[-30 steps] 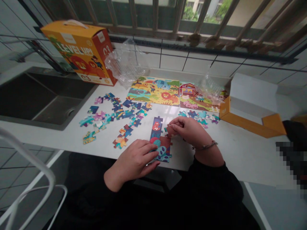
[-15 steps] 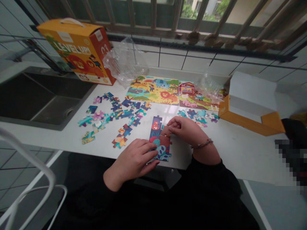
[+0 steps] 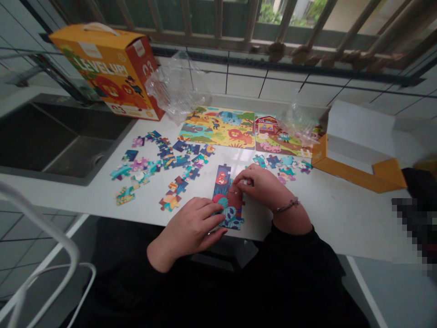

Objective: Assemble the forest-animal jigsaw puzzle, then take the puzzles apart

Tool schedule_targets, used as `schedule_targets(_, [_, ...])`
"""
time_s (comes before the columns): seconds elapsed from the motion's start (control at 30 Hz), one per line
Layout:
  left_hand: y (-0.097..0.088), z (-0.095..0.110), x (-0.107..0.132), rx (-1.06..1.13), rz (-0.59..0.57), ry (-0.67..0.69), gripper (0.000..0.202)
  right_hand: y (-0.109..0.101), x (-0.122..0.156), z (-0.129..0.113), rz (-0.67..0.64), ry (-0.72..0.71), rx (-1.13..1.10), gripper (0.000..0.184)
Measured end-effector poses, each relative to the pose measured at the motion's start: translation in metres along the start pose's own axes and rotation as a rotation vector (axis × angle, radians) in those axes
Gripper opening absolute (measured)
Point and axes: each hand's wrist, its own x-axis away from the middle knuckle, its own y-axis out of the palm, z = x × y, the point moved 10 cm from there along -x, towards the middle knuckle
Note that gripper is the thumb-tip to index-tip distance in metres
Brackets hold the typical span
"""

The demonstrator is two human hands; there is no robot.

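Observation:
A partly joined strip of jigsaw lies on the white counter in front of me, showing a red creature on dark blue and teal round leaves. My left hand rests flat on its lower left side, fingers stretched out and slightly apart. At the strip's upper right, my right hand has its fingers bent and pinched on a reddish-brown puzzle piece. The fingertips partly cover that piece, so how fully it fits its neighbours is hard to see.
Loose puzzle pieces spread to the left, with a smaller group at right. Two picture boards lie behind, near crumpled clear plastic. An orange box stands by the sink; an opened box sits right.
My right hand has shifted slightly left and its fingertips now cover more of the reddish-brown piece. The left hand has stayed on the strip.

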Motion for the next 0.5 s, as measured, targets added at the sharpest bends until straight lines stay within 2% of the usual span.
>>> schedule_targets(0.17, [0.001, -0.001, 0.0, 0.004, -0.006, -0.005, 0.02, -0.001, 0.0, -0.003, 0.01, -0.028, 0.01, 0.02])
schedule_targets(0.3, [0.001, -0.001, 0.0, 0.002, -0.003, -0.004, 0.02, -0.001, 0.002, -0.01, 0.01, -0.048, -0.006, 0.008])
schedule_targets(0.5, [-0.002, 0.002, -0.002, -0.011, 0.008, 0.007, 0.018, 0.004, 0.001, -0.011, 0.016, -0.025, 0.032, 0.019])
